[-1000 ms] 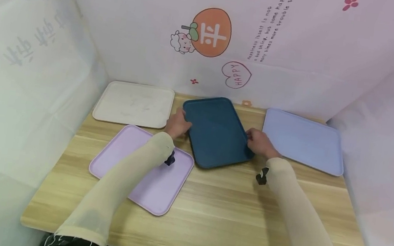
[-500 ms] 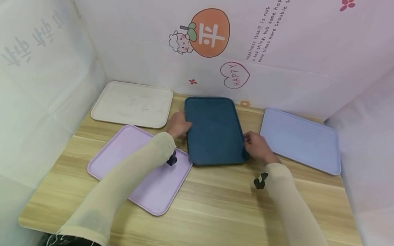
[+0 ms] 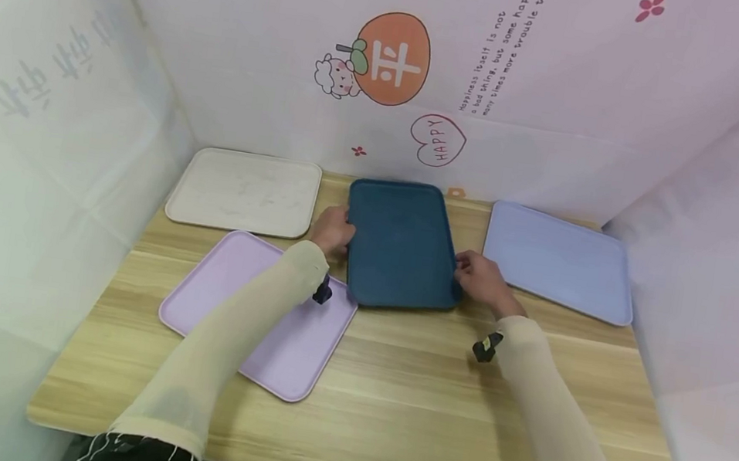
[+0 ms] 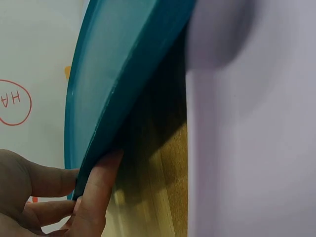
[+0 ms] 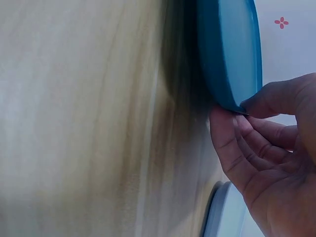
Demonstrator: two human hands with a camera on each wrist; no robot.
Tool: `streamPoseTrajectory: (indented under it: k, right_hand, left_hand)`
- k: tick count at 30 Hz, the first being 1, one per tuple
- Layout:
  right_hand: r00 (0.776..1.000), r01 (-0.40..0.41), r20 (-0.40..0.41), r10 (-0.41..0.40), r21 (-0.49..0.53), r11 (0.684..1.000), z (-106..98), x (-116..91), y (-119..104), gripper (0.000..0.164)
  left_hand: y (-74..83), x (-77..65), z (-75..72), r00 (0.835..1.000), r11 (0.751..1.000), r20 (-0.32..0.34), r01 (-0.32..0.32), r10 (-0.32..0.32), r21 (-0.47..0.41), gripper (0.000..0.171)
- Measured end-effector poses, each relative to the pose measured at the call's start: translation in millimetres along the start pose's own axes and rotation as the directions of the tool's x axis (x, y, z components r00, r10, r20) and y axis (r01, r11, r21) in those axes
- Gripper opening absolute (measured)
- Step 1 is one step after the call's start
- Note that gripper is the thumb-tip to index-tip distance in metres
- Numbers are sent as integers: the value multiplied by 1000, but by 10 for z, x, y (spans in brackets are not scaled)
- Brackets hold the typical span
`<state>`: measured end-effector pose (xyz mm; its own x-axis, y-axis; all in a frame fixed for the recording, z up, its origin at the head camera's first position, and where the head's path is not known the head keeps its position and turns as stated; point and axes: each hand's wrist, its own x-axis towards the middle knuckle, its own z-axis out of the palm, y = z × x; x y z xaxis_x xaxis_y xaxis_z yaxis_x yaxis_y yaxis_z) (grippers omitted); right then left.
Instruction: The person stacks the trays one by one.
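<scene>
A dark teal tray (image 3: pixel 402 246) lies between my two hands near the back of the table. My left hand (image 3: pixel 333 231) pinches its left rim; in the left wrist view the thumb (image 4: pixel 52 181) is on one side and the fingers are underneath. On the opposite side, my right hand (image 3: pixel 481 278) grips the rim between thumb and fingers, as the right wrist view shows around the tray's edge (image 5: pixel 237 69). Both wrist views show a dark gap under the tray, with its edge raised off the wood. Its near left corner overlaps the purple tray (image 3: pixel 286 356) in the head view.
A white tray (image 3: pixel 245 191) lies at the back left and a light blue tray (image 3: pixel 558 259) at the back right. The wooden table (image 3: pixel 429 417) meets a printed white curtain (image 3: pixel 541 152) behind and at both sides. My left forearm crosses the purple tray.
The teal tray has turned so that its sides stand straighter and its near edge runs more level. The right hand has come slightly nearer with it; both hands keep their hold.
</scene>
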<state>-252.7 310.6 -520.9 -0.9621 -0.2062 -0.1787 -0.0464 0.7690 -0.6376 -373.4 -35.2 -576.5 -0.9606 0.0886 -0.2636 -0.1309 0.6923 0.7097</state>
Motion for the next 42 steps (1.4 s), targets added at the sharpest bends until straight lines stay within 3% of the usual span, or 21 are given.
streamPoseTrajectory:
  k: [6,11,16,21,28,40,42]
  right_hand:
    - [999,-20,-44,23,61,998,32,-51,5,48]
    - [995,-2,-100,11,92,996,37,-73,24,46]
    - [993,2,-114,13,130,992,23,-70,32,47]
    - [993,-12,-113,29,152,988,-2,-12,35,49]
    - [990,-24,-131,44,150,988,-15,101,35,48]
    - [980,-34,-192,59,134,990,8,215,37,47]
    - [979,-41,-191,66,132,990,-3,210,36,47]
  left_hand:
    - [4,39,-7,1000,1000,-3,-7,7,20,38]
    - [10,86,-9,1000,1000,-8,-20,20,-24,38]
    - [32,122,-1,1000,999,-18,-20,20,-31,52]
    - [60,143,38,1000,999,-17,-14,14,-30,52]
    - [113,107,44,1000,1000,-10,4,-4,-31,62]
    - [212,68,41,1000,1000,-5,-3,3,-7,62]
    - [270,11,14,1000,1000,2,-2,2,-5,62]
